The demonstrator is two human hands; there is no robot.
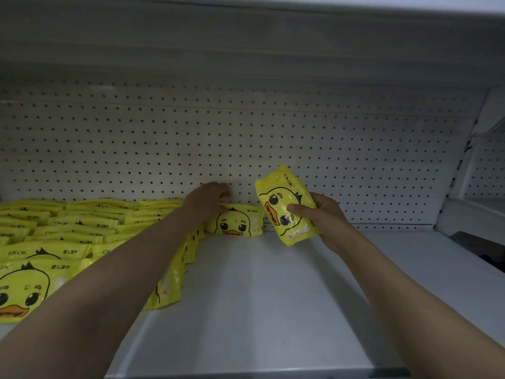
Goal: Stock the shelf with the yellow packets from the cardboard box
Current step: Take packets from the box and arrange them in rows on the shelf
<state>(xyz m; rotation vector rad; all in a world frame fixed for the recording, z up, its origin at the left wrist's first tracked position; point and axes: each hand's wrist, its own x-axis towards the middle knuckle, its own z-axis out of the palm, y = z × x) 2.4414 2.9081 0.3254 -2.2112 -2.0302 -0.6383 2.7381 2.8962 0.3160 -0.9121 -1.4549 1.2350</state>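
On the shelf, the right hand holds a yellow packet.

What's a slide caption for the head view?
Left hand sets a yellow packet upright against the pegboard; right hand holds the next packet.

Single head cam, wide-angle, looking forward and slightly down into the shelf bay at close range. Pegboard back panel faces the lens straight on; both forearms enter from the bottom edge. No second view, so no overlap.
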